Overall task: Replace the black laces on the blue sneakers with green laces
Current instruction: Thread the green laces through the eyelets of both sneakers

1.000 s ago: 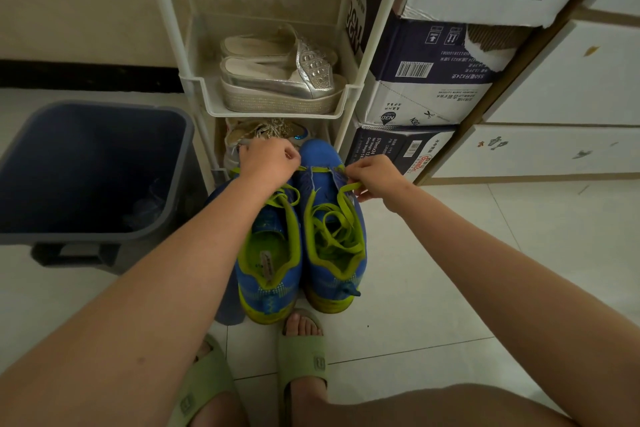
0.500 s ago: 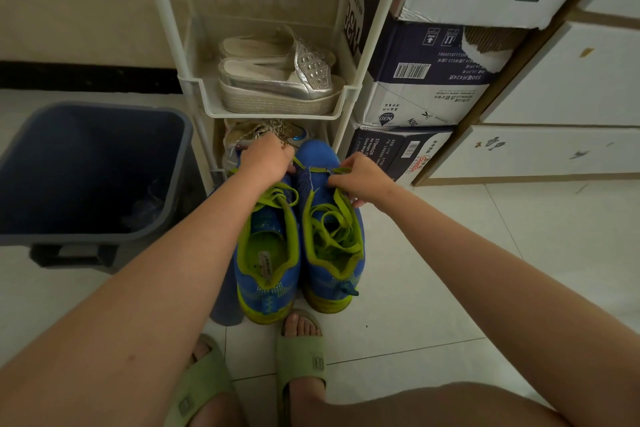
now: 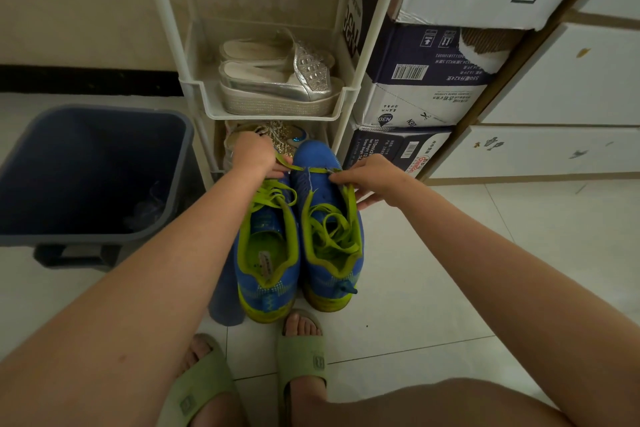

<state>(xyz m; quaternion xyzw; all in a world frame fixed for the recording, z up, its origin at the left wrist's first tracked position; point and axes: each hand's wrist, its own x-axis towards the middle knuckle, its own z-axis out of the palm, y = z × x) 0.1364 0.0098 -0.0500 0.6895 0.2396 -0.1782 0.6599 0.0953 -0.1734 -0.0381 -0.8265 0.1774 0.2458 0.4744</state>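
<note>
- Green lace [image 3: 314,169] pinched at both ends: left hand [image 3: 252,153] on 1, right hand [image 3: 374,179] on the other, taut across the toe eyelets.
- On the right-side blue sneaker [image 3: 320,156], 1 of 2 at the far edge of the floor [image 3: 433,270], by the rack [image 3: 273,113].
- Probably starting this shoe's lacing; other sneaker [image 3: 266,291] already green.
- Next: even both ends, then cross upward.

Sneakers [image 3: 325,194] side by side on floor [image 3: 450,288]; bin [image 3: 93,170] at 9 o'clock, rack [image 3: 270,114] at 12, stacked boxes [image 3: 422,87] at 1, slippers [image 3: 301,357] at 6.
</note>
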